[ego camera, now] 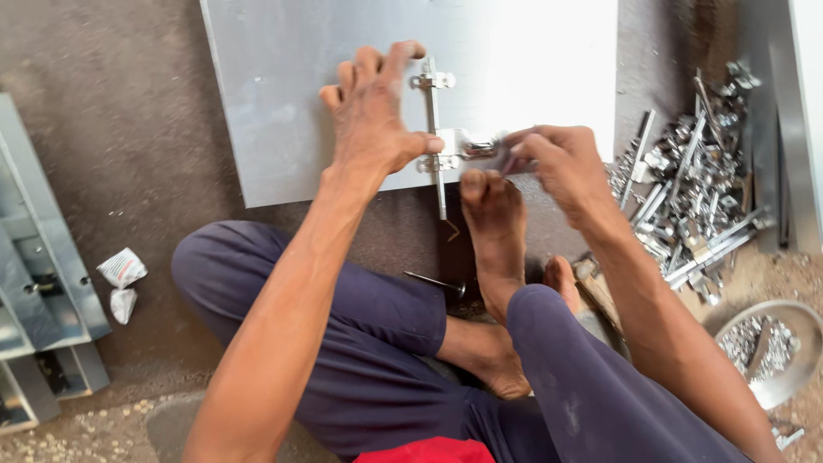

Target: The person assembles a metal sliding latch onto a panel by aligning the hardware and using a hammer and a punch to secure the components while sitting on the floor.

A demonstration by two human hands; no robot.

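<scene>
Left hand is lying flat and spread on the sheet, fingers fanned toward the far edge, thumb stretching right and pressing on the latch at its middle bracket. Not gripping anything, just pinning. Right hand is coming in from the right with fingers bunched together, tips pinching at something small on the latch plate; what exactly sits between the fingertips is too small to tell. The latch is a slim bright bar running near to far across the sheet, lying between the two hands, its near end overhanging the sheet's near edge. The sheet is a grey metal panel resting flat on the floor, right part washed out by glare. A bare foot is reaching up from below, toes touching the sheet's near edge just right of the bar end and just under the right hand. A second foot is tucked behind it. The legs are in dark blue trousers, crossed. A thin rod is lying on the floor by the shin. Right of the sheet, a loose pile of latch parts is sitting well apart from the left hand, near the right forearm. A metal bowl with small hardware sits at lower right. A grey frame and crumpled packet are lying at left.
</scene>
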